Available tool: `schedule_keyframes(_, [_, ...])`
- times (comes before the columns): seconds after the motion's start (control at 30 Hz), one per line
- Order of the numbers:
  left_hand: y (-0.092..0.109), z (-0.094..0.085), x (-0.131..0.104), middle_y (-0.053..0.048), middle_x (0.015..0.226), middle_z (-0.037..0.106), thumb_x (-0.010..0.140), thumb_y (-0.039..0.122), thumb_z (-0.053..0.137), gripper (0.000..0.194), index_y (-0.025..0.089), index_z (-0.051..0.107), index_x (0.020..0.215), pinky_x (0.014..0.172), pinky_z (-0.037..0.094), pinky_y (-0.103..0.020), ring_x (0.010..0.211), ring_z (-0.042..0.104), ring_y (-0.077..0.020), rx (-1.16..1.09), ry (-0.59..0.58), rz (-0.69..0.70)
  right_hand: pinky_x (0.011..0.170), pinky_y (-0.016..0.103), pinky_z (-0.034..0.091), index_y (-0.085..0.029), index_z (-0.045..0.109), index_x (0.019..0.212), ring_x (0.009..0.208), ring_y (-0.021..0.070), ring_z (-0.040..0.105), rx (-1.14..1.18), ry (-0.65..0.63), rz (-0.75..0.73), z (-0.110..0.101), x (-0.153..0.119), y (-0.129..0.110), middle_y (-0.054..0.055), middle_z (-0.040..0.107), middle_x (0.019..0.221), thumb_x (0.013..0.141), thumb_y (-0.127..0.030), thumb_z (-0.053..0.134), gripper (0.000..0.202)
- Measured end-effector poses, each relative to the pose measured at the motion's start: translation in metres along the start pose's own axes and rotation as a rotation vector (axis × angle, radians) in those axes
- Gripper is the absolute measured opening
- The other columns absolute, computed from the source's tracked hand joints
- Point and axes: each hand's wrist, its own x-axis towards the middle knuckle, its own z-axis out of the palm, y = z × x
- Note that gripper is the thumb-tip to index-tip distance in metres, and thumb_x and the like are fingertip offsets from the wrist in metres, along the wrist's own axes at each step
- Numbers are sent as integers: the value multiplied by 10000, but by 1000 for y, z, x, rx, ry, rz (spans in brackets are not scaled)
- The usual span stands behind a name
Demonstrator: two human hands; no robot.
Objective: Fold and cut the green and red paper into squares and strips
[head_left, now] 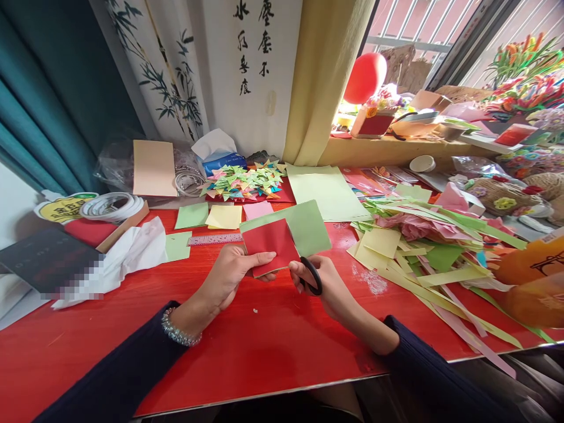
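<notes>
My left hand (233,273) pinches a red paper square (269,244) laid over a larger green sheet of paper (311,226), thumb on top and fingers beneath. The green sheet sticks out past the red square at the right and along the top. Fingers of my right hand (324,282) are closed round the black handles of a pair of scissors (312,276), at the lower right edge of the red square. The scissors' blades are hidden behind the papers. Both hands are above the red table (255,358).
Behind lie green, yellow (224,217) and pink paper squares, a ruler (215,239) and a heap of folded paper stars (247,181). Paper strips and scraps (432,258) cover the right side. White tissue (127,258) and a dark box (48,258) lie left.
</notes>
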Motion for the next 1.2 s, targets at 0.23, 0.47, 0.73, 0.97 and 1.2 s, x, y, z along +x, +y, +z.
schedule_keyframes(0.23, [2, 0, -1, 4, 501, 646, 652, 272, 701, 171, 141, 672, 545, 552, 521, -241, 510, 629, -149, 38, -16, -19, 407, 223, 177, -140, 501, 538, 398, 54, 321, -30, -4, 54, -2, 3, 0, -11, 456, 449, 667, -550, 597, 441])
schedule_keyframes(0.47, [-1, 0, 1, 3, 507, 634, 654, 281, 692, 166, 143, 676, 562, 567, 527, -266, 515, 612, -143, 35, -25, -6, 419, 229, 197, -147, 478, 504, 406, 60, 337, -28, 1, 18, -1, 4, 0, -21, 434, 427, 677, -499, 614, 415])
schedule_keyframes(0.73, [-1, 1, 0, -13, 555, 648, 655, 290, 687, 172, 125, 679, 609, 593, 520, -282, 534, 615, -151, 69, -42, -31, 426, 235, 182, -144, 490, 514, 405, 57, 318, -41, -3, 51, -2, 4, -2, -16, 449, 435, 690, -517, 588, 423])
schedule_keyframes(0.97, [-2, 1, 1, -37, 611, 684, 664, 308, 678, 182, 127, 693, 649, 593, 503, -270, 538, 622, -155, 103, -48, -39, 445, 238, 230, -160, 452, 490, 419, 72, 372, -18, 22, 29, 0, 4, -5, -33, 427, 434, 649, -476, 645, 403])
schedule_keyframes(1.2, [-2, 1, 1, -29, 583, 678, 665, 301, 678, 168, 138, 696, 627, 588, 500, -256, 517, 619, -144, 112, -46, -32, 438, 234, 216, -150, 478, 508, 422, 71, 373, -26, 13, 43, -2, 5, 0, -14, 461, 449, 697, -493, 595, 409])
